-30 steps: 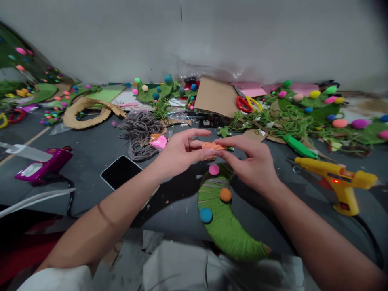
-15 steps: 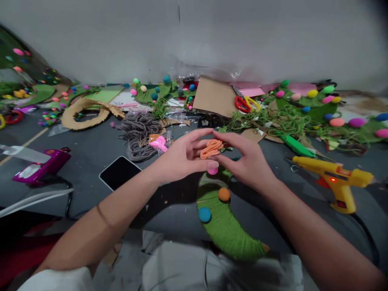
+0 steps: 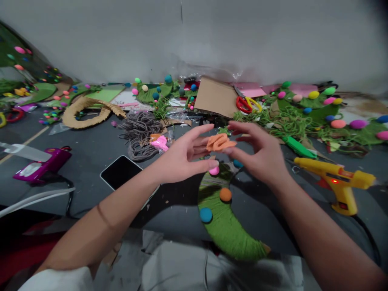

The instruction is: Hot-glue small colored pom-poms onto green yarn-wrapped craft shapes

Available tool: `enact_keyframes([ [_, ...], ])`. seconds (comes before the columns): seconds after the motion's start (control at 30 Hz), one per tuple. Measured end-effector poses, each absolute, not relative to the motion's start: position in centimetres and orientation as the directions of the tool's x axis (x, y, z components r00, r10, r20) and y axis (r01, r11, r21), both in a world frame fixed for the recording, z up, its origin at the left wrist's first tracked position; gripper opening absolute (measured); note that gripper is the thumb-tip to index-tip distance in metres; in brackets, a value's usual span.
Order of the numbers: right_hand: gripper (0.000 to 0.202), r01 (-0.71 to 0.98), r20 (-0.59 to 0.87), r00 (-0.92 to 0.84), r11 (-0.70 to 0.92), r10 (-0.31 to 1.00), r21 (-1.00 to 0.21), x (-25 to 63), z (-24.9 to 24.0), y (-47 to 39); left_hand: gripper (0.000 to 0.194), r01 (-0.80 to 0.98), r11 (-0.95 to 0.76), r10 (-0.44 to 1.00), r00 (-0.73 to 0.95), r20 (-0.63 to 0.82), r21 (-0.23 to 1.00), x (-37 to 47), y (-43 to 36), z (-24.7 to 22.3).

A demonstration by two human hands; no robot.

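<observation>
A folded strip of orange felt (image 3: 221, 142) is held up between my two hands, its folds loosely stacked. My left hand (image 3: 189, 155) has its fingers behind the strip's left end, while its thumb stands apart, lower down. At the right end, the thumb of my right hand (image 3: 259, 149) meets the felt, with the index finger raised away from it. Beneath lies a crescent wrapped in green yarn (image 3: 230, 232), bearing an orange ball (image 3: 225, 195), a blue ball (image 3: 206, 215) and a pink ball (image 3: 214, 170) near my left thumb. My hands cover part of its upper end.
On the right rests a yellow glue gun (image 3: 336, 178) with a lit red light; a purple glue gun (image 3: 45, 163) is at left. A phone (image 3: 121, 171), grey yarn (image 3: 141, 133), a green brush (image 3: 298, 146), scissors (image 3: 248, 105) and decorated green pieces (image 3: 318, 103) surround the work.
My right hand has moved right and its fingers have spread wider. The orange felt has shifted slightly up and right, and its folds have loosened. My left hand has barely moved.
</observation>
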State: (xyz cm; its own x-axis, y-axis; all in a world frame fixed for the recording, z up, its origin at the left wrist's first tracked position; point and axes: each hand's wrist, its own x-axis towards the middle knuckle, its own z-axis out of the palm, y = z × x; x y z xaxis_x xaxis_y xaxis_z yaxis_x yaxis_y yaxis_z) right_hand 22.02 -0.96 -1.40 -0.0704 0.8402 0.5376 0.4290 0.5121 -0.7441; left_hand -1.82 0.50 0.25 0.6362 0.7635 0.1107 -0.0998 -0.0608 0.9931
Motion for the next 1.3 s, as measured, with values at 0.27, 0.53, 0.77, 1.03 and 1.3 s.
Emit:
enact_keyframes([
  [0.27,0.011,0.496,0.535,-0.118,0.517,0.836,-0.698,20.6,-1.5,-1.8,0.055,0.113,-0.155,0.856,0.511,0.076,0.981,-1.8,0.5,0.2],
  [0.53,0.032,0.401,0.423,0.100,0.353,0.900,-0.845,22.9,-1.0,-0.5,0.082,0.052,-0.269,0.830,0.519,0.204,0.962,-2.0,1.0,-0.1],
  [0.77,0.026,0.402,0.448,-0.280,0.528,0.849,-0.748,19.9,-1.6,-2.0,0.074,0.081,-0.217,0.795,0.593,0.128,0.973,-2.0,0.6,-0.4],
  [1.03,0.017,0.315,0.378,0.202,0.305,0.904,-0.899,24.3,-0.4,-0.3,0.058,0.142,-0.262,0.873,0.457,0.171,0.955,-2.8,1.6,0.2],
  [1.3,0.049,0.304,0.336,-0.163,0.371,0.928,-0.877,20.0,-1.4,-1.9,0.080,-0.020,-0.158,0.788,0.599,0.139,0.987,-1.6,0.3,0.0],
])
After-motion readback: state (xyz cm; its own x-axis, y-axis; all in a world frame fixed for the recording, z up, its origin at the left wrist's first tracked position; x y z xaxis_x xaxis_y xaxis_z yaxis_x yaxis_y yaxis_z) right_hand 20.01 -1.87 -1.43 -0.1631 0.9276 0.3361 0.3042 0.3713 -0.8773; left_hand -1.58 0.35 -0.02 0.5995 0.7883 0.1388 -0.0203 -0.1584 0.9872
